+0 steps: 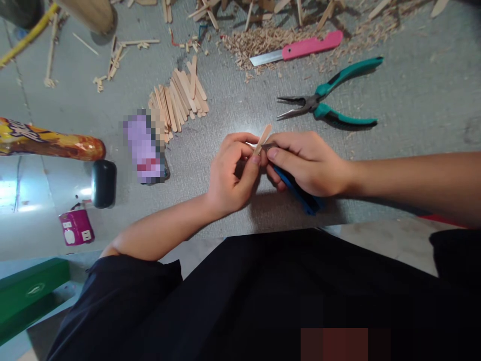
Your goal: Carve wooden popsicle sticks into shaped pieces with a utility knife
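My left hand point(236, 170) is closed, pinching a wooden popsicle stick point(264, 137) between thumb and fingers; the stick slants up to the right. Blue-handled pliers point(295, 188) sit in the closed grip of my right hand point(306, 160). Their dark jaws point(267, 146) are right beside the stick, and I cannot tell whether they touch it. Most of the pliers is hidden by my fingers. Beyond my right hand lie teal-handled needle-nose pliers point(310, 104), their jaws apart. To the upper left of my left hand is a pile of popsicle sticks point(180, 98).
A pink-handled cutter knife point(310, 47) lies with its blade out by wood shavings point(259, 42). On the left are a phone point(145, 148), a black case point(104, 184), a purple packet point(76, 227) and a bottle point(48, 143). Stick structures point(114, 60) stand farther back.
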{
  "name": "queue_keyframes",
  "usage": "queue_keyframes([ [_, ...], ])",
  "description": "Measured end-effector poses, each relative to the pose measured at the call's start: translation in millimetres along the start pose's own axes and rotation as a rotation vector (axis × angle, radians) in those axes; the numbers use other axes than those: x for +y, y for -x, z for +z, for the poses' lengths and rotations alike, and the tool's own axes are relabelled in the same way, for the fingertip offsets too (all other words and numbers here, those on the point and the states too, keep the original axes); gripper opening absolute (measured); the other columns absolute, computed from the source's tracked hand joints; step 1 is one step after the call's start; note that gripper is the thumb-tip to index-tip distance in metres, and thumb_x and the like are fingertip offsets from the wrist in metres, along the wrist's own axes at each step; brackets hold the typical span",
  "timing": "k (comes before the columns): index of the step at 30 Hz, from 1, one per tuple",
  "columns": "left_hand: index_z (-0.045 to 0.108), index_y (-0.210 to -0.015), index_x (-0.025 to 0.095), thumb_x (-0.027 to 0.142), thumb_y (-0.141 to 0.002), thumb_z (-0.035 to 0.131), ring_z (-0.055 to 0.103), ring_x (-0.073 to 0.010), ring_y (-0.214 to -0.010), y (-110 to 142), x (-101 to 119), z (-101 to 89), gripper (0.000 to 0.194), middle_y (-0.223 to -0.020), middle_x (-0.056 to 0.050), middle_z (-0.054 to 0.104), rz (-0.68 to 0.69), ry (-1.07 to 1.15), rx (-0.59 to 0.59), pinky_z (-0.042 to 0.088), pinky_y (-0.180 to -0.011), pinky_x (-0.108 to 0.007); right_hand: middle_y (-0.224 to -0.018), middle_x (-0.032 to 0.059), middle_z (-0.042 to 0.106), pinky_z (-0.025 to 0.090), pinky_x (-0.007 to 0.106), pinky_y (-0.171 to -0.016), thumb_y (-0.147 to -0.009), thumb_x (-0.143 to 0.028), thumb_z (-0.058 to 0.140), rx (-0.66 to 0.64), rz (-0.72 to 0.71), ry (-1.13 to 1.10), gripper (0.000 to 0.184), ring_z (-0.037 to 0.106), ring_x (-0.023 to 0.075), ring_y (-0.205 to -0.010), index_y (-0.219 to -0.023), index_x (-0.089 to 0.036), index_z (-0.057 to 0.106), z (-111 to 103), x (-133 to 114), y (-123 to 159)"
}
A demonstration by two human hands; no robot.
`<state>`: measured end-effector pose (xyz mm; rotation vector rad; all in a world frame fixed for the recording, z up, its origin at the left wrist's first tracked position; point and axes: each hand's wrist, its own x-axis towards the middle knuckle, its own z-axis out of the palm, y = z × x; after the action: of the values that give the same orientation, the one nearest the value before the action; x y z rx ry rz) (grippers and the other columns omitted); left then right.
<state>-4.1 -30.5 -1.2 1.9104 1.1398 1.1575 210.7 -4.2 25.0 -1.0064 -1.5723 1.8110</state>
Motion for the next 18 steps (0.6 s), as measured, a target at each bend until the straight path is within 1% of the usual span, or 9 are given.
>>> queue_keyframes([
  [2,0.066,-0.096,0.027,0.047,-0.118,0.061,0.075,-0.0203,-0.089,1,2,-0.6,0.029,-0.098,-0.006,0.078,-0.043,-0.001,-0.015,0.061,-0.077,-0.043,-0.067,-0.0031,0.067,0.05,0.028,-0.053,-0.118,-0.034,0.061,0.005,0.014,0.019,0.032,0.062,0.0131,-0.055,-0.088,-0.024,0.06,0,-1,0],
  [4,0.063,-0.094,0.027,0.05,-0.118,0.06,0.061,-0.0151,-0.063,4,3,-0.8,0.034,-0.074,0.0,0.068,-0.109,0.001,-0.049,0.049,-0.059,-0.036,-0.067,-0.0035,0.067,0.048,0.028,-0.054,-0.119,-0.032,0.061,0.006,0.042,0.047,0.034,0.061,0.0121,-0.054,-0.086,-0.024,0.059,-1,-4,-1],
  [6,0.06,-0.092,0.027,0.052,-0.118,0.06,0.05,-0.0129,-0.052,6,3,-0.7,0.037,-0.063,0.003,0.059,-0.146,0.0,-0.078,0.038,-0.051,-0.034,-0.065,-0.0042,0.066,0.047,0.027,-0.055,-0.119,-0.029,0.06,0.007,0.064,0.075,0.035,0.059,0.0113,-0.054,-0.084,-0.024,0.06,0,-7,-2],
  [8,0.056,-0.09,0.026,0.051,-0.119,0.058,0.049,-0.0123,-0.05,6,4,-0.5,0.038,-0.062,0.004,0.058,-0.139,-0.011,-0.092,0.035,-0.05,-0.034,-0.063,-0.0047,0.064,0.046,0.027,-0.056,-0.119,-0.027,0.061,0.007,0.071,0.095,0.037,0.058,0.0107,-0.053,-0.081,-0.023,0.06,0,-10,-2],
  [11,0.051,-0.086,0.026,0.046,-0.12,0.054,0.049,-0.0117,-0.05,4,4,0.0,0.039,-0.061,0.004,0.057,-0.093,-0.066,-0.101,0.031,-0.05,-0.034,-0.061,-0.0048,0.062,0.047,0.027,-0.056,-0.119,-0.026,0.06,0.004,0.089,0.084,0.042,0.058,0.0107,-0.053,-0.078,-0.023,0.058,2,-12,0],
  [14,0.048,-0.085,0.026,0.044,-0.119,0.054,0.048,-0.0109,-0.049,2,4,0.5,0.039,-0.06,0.005,0.056,-0.064,-0.107,-0.101,0.028,-0.05,-0.034,-0.061,-0.0043,0.063,0.049,0.027,-0.055,-0.12,-0.029,0.059,0.013,0.139,0.039,0.042,0.059,0.0117,-0.053,-0.079,-0.024,0.058,5,-12,2],
  [18,0.046,-0.084,0.026,0.045,-0.119,0.054,0.047,-0.0109,-0.049,1,4,1.2,0.04,-0.06,0.005,0.056,-0.05,-0.122,-0.096,0.027,-0.05,-0.034,-0.062,-0.0036,0.063,0.05,0.027,-0.053,-0.119,-0.034,0.062,0.038,0.177,-0.004,0.042,0.059,0.0123,-0.053,-0.078,-0.024,0.058,8,-10,3],
])
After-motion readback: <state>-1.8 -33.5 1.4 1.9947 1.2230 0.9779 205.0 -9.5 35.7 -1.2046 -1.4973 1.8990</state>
